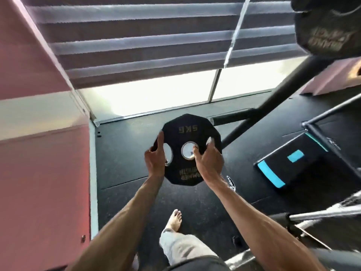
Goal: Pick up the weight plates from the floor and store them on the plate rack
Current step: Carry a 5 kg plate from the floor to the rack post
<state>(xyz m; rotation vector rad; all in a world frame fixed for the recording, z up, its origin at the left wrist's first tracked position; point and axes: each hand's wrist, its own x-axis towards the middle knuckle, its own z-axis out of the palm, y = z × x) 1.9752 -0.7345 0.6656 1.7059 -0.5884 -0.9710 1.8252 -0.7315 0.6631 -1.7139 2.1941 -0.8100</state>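
We see the black many-sided rubber 5 kg weight plate held in the air above the dark rubber floor, near the short peg of the black steel tube rack. The left hand grips its left rim through a grip hole, and the right hand hooks its fingers into the centre hole. We think the right fingers could be pinched if the centre hole goes onto the peg before they leave it, and if the grip slips the plate could fall toward the bare foot below.
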